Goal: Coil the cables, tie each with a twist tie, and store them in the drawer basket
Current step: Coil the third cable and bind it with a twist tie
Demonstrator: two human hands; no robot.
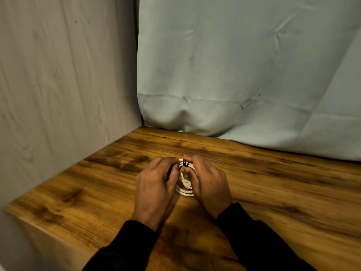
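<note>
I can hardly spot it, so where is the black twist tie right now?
In the head view, the twist tie wraps the far end of the white cable coil, pinched between the left hand and right hand, mid-table.

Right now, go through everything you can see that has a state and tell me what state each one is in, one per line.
White cable: coiled into loops, lying on the wooden table between both hands.
Black twist tie: wrapped around the far end of the coil, ends not yet clearly twisted shut.
Left hand: fingers curled, pinching one end of the tie.
Right hand: fingers curled over the coil, holding it at the tie.
</note>
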